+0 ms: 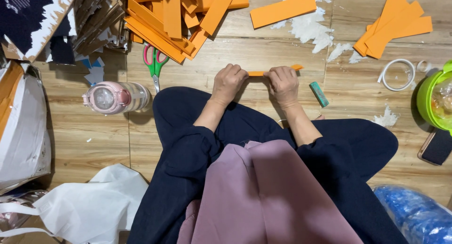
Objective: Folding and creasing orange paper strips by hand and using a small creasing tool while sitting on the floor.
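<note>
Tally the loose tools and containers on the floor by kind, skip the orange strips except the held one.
Scissors: 1
Bottle: 1
Tape ring: 1
Green stick: 1
Green bowl: 1
Held orange strip, between left hand and right hand: 1
Total: 6

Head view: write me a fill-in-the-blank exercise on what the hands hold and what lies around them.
1. The left hand and right hand hold a narrow strip of ____ colour between them.
2. The scissors on the wooden floor have handles in green and ____.
3. The pink bottle lies on its ____.
4. The bowl at the right edge is ____.

Missing words: orange; pink; side; green
</note>
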